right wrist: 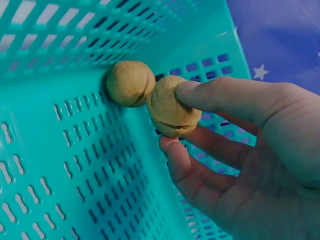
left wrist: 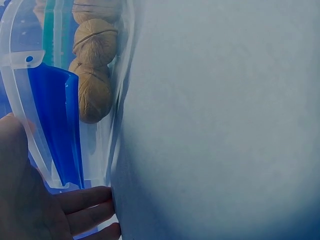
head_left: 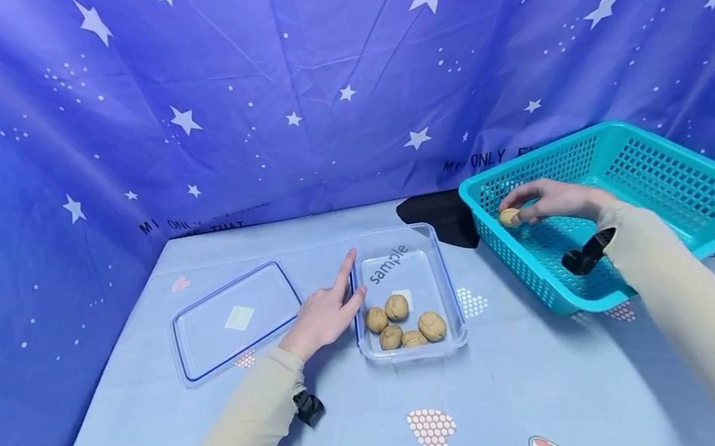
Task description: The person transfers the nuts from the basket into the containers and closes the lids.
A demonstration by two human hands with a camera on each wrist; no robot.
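Though head view hides walnut, right hand pinches another; outspread left touches box.

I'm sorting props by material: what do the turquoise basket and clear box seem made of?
The basket looks like moulded plastic, smooth with slight sheen, its walls evenly perforated. The box is probably hard plastic, clear and smooth: walnuts show through its wall.
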